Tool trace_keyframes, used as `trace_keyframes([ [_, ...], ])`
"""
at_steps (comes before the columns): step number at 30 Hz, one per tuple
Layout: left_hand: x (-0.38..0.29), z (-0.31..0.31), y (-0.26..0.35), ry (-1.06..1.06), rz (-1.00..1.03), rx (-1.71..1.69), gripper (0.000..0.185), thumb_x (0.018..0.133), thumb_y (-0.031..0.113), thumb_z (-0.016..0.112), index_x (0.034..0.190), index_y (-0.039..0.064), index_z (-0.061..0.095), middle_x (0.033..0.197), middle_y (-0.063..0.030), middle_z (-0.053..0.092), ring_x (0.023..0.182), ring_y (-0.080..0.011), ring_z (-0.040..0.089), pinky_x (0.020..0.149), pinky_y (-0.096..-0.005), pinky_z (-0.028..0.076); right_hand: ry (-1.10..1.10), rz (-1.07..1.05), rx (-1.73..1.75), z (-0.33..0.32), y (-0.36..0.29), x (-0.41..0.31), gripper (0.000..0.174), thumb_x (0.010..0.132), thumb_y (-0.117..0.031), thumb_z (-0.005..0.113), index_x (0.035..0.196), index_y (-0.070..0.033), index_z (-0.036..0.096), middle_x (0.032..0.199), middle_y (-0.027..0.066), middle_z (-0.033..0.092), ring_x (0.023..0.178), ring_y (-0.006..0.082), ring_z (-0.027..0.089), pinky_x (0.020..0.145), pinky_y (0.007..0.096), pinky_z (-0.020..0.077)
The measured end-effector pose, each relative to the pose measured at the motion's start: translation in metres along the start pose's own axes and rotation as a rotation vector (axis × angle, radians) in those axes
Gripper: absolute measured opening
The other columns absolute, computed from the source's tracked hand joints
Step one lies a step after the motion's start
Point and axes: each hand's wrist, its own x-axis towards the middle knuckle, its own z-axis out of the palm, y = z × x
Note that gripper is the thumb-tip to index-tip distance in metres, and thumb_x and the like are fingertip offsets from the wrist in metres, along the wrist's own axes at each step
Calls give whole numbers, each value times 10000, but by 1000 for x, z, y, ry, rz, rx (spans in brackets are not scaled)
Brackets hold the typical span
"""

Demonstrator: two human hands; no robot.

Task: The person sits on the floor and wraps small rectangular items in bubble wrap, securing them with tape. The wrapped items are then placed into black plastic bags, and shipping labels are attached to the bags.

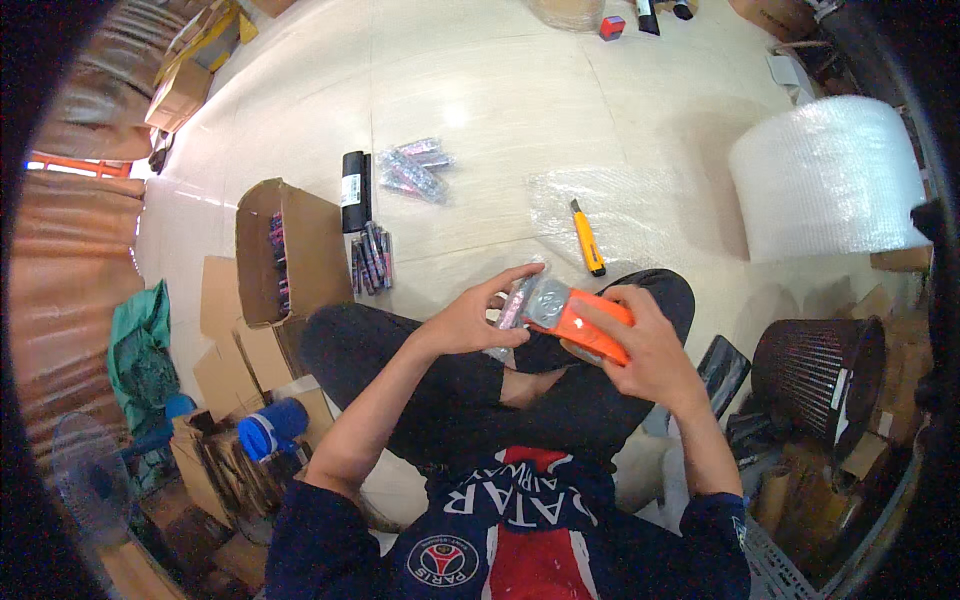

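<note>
My left hand (pixel 466 319) grips a small bundle in bubble wrap (pixel 514 306) between thumb and fingers, above my crossed legs. In my right hand (pixel 645 349) is an orange packing-tape dispenser (pixel 581 321) whose grey head meets the bundle's side. What is inside the wrap is mostly hidden. Beyond my hands, a yellow snap-off cutter (pixel 587 238) lies on a flat bubble-wrap sheet (pixel 645 217), its blade end pointing away from me. Several slim printed tubes (pixel 373 259) lie on the floor to the left, with wrapped bundles (pixel 415 171) farther off.
At left, an open cardboard box (pixel 319 244) holds more tubes, beside a black roll (pixel 354 193). A big bubble-wrap roll (pixel 825 180) and a dark slatted basket (pixel 799 375) stand right. Flattened cardboard (pixel 199 465) and a blue roll (pixel 274 427) are at lower left.
</note>
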Motion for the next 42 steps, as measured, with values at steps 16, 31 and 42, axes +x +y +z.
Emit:
trace_keyframes([
  [16, -18, -16, 7, 99, -87, -350, 537, 1059, 74, 600, 1581, 147, 498, 1150, -87, 742, 1005, -117, 681, 898, -302, 561, -199, -93, -98, 4, -13, -1, 944, 762, -99, 851, 1619, -252, 486, 1371, 147, 557, 1166, 359, 588, 1042, 460, 541],
  [31, 14, -24, 5, 475, 14, -255, 492, 998, 60, 678, 1439, 113, 465, 1186, -119, 633, 971, -167, 682, 803, -313, 565, 44, 325, 412, -58, 81, -53, 703, 864, -153, 821, 1513, -56, 571, 1409, 121, 653, 1300, 266, 644, 1121, 410, 500],
  [42, 121, -212, -100, 1283, -49, 445, 772, 905, 104, 707, 1615, 33, 412, 1232, -300, 611, 1103, -364, 670, 971, -464, 558, 1002, 1119, 730, 7, 291, -227, 475, 988, -206, 788, 1348, -16, 544, 1297, 108, 665, 1092, 196, 701, 890, 365, 597],
])
